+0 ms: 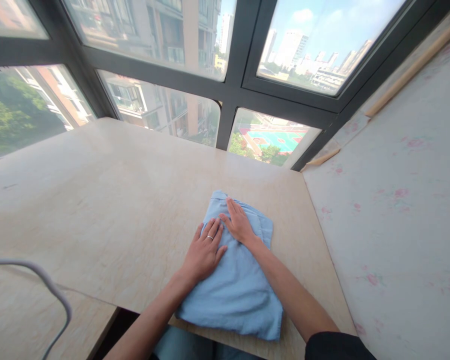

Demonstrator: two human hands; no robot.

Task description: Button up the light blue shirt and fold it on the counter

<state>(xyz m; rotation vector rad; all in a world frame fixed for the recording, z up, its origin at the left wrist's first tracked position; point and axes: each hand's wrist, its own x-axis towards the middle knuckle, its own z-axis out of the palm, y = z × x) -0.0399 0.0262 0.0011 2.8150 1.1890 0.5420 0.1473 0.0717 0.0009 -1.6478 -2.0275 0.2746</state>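
A folded light blue cloth (236, 290) lies on the pale marbled sill (135, 200), close to its front edge. My left hand (204, 250), with a ring on one finger, rests flat on the cloth's left side with its fingers spread. Higher up on the cloth lies my right hand (238, 222), palm down, its fingers stretched out toward the window and its thumb apart. The fingertips of the two hands are close together. Neither hand grips the fabric.
Dark-framed windows (225, 95) rise behind the sill. A flower-patterned wall (397, 215) borders it on the right. At the lower left a grey cable (56, 290) curves over the surface, near a dark gap at the front edge.
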